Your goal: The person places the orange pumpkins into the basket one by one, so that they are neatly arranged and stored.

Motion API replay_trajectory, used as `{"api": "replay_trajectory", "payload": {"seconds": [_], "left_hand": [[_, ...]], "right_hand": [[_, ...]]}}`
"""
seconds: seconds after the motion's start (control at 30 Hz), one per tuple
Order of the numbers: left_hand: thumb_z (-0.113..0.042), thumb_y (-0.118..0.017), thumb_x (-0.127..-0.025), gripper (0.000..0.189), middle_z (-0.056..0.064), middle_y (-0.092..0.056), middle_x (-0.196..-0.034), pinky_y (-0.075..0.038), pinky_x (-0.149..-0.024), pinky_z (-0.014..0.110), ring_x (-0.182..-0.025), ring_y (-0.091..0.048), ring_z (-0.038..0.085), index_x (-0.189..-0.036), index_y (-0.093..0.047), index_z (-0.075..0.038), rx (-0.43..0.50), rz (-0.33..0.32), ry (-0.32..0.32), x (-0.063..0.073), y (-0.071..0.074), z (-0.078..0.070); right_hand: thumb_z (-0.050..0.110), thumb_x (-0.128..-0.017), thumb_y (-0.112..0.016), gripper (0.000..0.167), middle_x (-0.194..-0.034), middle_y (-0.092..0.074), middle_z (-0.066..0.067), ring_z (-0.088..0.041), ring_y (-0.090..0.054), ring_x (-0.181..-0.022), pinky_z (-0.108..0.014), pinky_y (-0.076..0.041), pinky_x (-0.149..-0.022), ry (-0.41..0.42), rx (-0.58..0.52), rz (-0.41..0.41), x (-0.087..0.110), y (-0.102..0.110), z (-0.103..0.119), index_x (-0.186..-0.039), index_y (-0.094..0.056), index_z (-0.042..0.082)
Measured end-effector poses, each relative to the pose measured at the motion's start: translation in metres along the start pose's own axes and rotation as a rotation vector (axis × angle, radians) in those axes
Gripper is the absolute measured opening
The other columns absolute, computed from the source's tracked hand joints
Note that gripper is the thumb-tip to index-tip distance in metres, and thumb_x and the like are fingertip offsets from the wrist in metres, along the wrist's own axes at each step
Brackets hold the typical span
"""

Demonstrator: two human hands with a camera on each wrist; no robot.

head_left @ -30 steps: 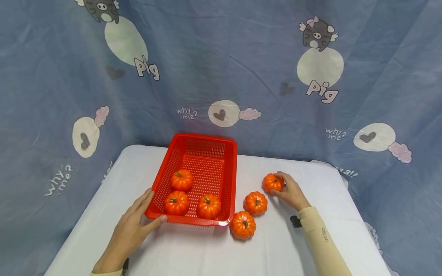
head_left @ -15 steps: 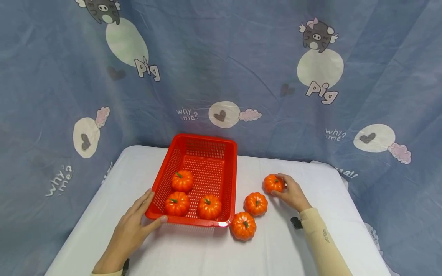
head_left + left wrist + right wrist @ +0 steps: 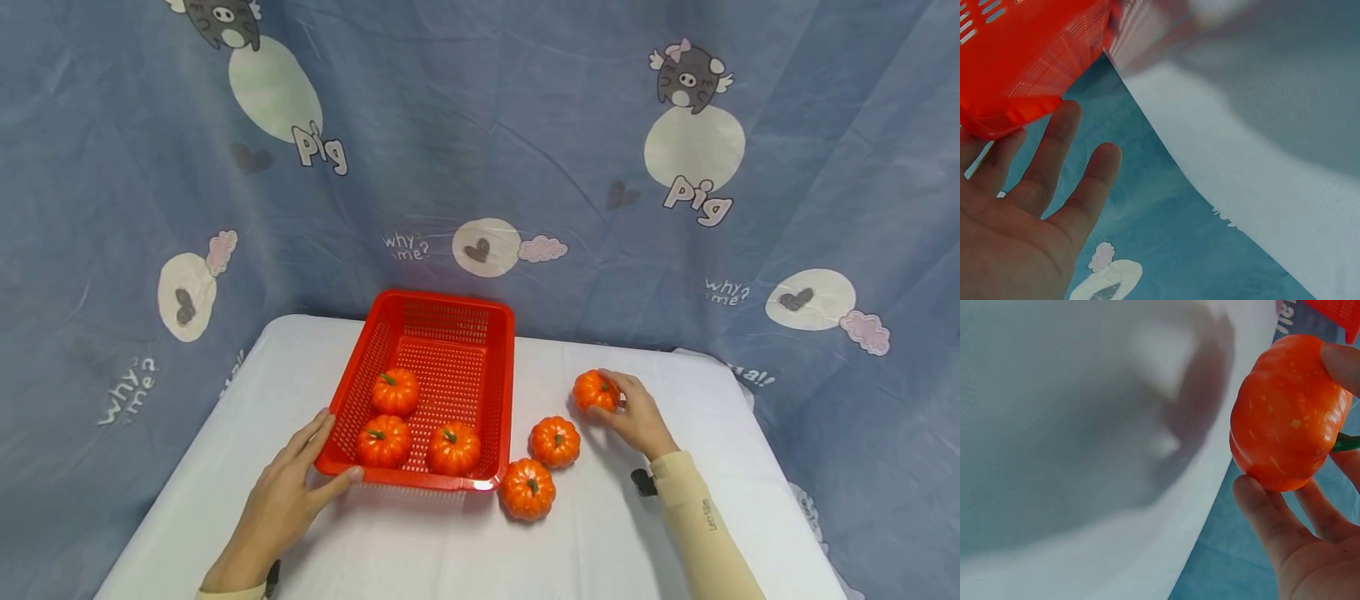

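Pumpkin [image 3: 589, 392] shifted slightly with right hand [image 3: 639, 421]

Thumb and fingers pinched it, right of the red basket [image 3: 412, 477]. Left hand [image 3: 281, 500], straight-fingered, touched basket's corner. Inside lay three pumpkins [image 3: 384, 443]; two loose pumpkins [image 3: 555, 442] stood beside. Blue curtain [image 3: 525, 150] read "pig" and "why me?"; sleeve lettering [image 3: 708, 514] was blurred.

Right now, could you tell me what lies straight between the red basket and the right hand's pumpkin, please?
In the head view, the stretch between red basket and held pumpkin shows only bare white tabletop.
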State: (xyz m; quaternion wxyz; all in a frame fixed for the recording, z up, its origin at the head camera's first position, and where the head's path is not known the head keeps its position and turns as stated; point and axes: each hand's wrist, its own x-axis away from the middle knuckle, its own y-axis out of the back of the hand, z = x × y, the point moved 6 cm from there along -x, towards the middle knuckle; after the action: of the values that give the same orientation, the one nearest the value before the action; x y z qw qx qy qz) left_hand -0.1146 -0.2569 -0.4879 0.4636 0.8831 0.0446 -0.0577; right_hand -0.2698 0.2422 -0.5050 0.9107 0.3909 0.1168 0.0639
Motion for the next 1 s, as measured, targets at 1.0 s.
{"api": "replay_trajectory", "payload": {"seconds": [1.0], "left_hand": [[-0.067, -0.071, -0.083, 0.102, 0.011, -0.033, -0.163, -0.036, -0.102, 0.074, -0.139, -0.040, 0.044, -0.161, -0.030, -0.015, 0.009, -0.005, -0.008, 0.000, 0.000, -0.001]], "right_hand": [[0.022, -0.084, -0.086, 0.066, -0.141, -0.053, -0.011, -0.030, -0.053, -0.125, -0.049, -0.057, -0.092, 0.164, -0.017, -0.051, -0.006, 0.010, 0.061, -0.143, -0.057, 0.015]]}}
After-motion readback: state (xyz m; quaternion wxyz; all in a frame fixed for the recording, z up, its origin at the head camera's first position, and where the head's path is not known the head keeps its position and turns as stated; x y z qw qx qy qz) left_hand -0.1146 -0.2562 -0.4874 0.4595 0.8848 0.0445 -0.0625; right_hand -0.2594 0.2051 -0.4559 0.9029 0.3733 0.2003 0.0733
